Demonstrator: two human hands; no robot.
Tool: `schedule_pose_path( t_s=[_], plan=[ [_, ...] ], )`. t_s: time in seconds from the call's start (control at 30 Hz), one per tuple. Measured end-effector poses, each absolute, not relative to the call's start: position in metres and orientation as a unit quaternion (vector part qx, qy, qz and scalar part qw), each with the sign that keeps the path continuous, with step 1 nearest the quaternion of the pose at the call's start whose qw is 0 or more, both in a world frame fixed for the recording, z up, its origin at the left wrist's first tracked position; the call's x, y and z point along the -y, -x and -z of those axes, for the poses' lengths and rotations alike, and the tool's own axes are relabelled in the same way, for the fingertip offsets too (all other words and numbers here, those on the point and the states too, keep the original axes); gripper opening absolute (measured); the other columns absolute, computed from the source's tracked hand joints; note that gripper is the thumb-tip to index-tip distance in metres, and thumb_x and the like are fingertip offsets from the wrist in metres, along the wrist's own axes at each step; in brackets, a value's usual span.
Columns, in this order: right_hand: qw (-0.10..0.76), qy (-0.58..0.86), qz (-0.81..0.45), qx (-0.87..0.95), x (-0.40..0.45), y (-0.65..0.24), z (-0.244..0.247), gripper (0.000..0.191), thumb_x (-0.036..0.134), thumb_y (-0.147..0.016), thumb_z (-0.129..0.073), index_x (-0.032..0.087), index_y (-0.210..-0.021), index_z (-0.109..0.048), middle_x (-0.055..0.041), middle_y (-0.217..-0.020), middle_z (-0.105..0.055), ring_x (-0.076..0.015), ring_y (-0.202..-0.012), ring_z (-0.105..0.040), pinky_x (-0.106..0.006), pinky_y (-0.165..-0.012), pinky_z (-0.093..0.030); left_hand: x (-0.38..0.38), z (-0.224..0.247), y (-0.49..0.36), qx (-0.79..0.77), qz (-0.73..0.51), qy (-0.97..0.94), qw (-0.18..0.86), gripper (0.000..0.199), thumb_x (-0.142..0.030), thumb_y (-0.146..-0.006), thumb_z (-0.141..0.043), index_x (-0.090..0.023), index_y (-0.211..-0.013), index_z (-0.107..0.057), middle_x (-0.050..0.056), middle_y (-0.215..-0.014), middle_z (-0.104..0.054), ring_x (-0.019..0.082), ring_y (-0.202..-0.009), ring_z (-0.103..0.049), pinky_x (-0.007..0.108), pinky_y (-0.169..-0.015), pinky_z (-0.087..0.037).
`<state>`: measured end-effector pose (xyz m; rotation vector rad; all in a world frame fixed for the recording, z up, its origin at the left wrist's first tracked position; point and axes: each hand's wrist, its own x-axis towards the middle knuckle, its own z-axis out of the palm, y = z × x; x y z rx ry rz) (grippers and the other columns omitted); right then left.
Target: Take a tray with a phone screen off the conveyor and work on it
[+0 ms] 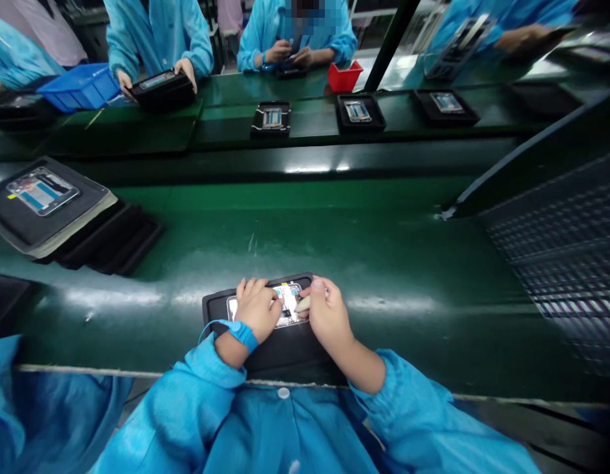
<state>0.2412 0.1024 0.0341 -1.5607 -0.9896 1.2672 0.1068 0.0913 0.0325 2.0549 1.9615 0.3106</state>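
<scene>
In the head view an opened phone (287,315), its inner parts showing, lies in a shallow black tray (216,307) close to the table's front edge. My left hand (258,311) rests over the phone's left part, fingers bent down on it and holding it in the tray. A blue wrist strap (243,336) circles that wrist. Closed around a pale, pointed stick-like tool (305,303), my right hand (329,313) is at the phone's right end. The tool's tip points left, at the phone's inside; whether it touches is too small to tell.
A stack of black trays (112,237) stands at left, another opened phone (43,191) on top. Across the green table (334,230), trays with phones line a raised strip. Co-workers in blue sit behind, near a blue bin (82,87) and red bin (344,77). A dark rack (556,230) borders the right.
</scene>
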Motion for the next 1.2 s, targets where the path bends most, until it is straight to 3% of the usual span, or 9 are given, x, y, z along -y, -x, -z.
schedule_pose_path(
  t_s=[0.27,0.47,0.7,1.0,1.2],
  plan=[
    [0.499,0.598,-0.476,0.409,-0.113,-0.229,-0.023,0.038,0.049,-0.077,-0.041,0.018,-0.098,-0.044,-0.0023,-0.072,-0.058,-0.0143,-0.057,-0.058,-0.027,-0.046,-0.050,-0.081,-0.023,-0.106,-0.640,-0.122,-0.757,0.041,0.020,-0.030,-0.080,-0.046,-0.027,-0.088,-0.064,0.006,-0.106,-0.056,0.028,-0.104,-0.044,0.049,-0.093,-0.028],
    [0.515,0.566,-0.456,0.454,-0.108,-0.230,-0.009,0.030,0.043,-0.078,-0.042,0.020,-0.098,-0.044,-0.0028,-0.075,-0.060,-0.0140,-0.060,-0.058,-0.029,-0.049,-0.052,-0.079,-0.021,-0.111,-0.632,-0.129,-0.764,-0.020,0.018,-0.027,-0.079,-0.048,-0.024,-0.085,-0.065,0.007,-0.102,-0.058,0.030,-0.102,-0.046,0.051,-0.093,-0.029],
    [0.490,0.570,-0.386,0.535,-0.108,-0.231,-0.006,0.026,0.039,-0.079,-0.041,0.019,-0.096,-0.047,-0.0041,-0.076,-0.061,-0.0166,-0.072,-0.059,-0.036,-0.068,-0.048,-0.078,-0.026,-0.112,-0.634,-0.072,-0.770,0.018,0.022,-0.022,-0.079,-0.045,-0.024,-0.093,-0.062,0.009,-0.108,-0.055,0.031,-0.107,-0.042,0.054,-0.096,-0.023],
    [0.468,0.570,-0.346,0.580,-0.109,-0.234,-0.011,0.024,0.036,-0.080,-0.039,0.019,-0.095,-0.049,-0.0054,-0.076,-0.062,-0.0181,-0.073,-0.059,-0.037,-0.068,-0.047,-0.079,-0.029,-0.113,-0.636,-0.059,-0.769,0.034,0.023,-0.019,-0.078,-0.045,-0.024,-0.094,-0.060,0.008,-0.110,-0.053,0.030,-0.109,-0.041,0.055,-0.096,-0.021],
    [0.375,0.511,-0.287,0.719,-0.115,-0.225,-0.030,0.023,0.034,-0.079,-0.039,0.022,-0.080,-0.058,-0.0074,-0.078,-0.063,-0.0208,-0.076,-0.058,-0.037,-0.071,-0.046,-0.078,-0.025,-0.112,-0.628,-0.053,-0.775,0.049,0.029,-0.017,-0.075,-0.048,-0.019,-0.102,-0.058,0.010,-0.111,-0.052,0.033,-0.110,-0.039,0.056,-0.097,-0.020]
  ],
)
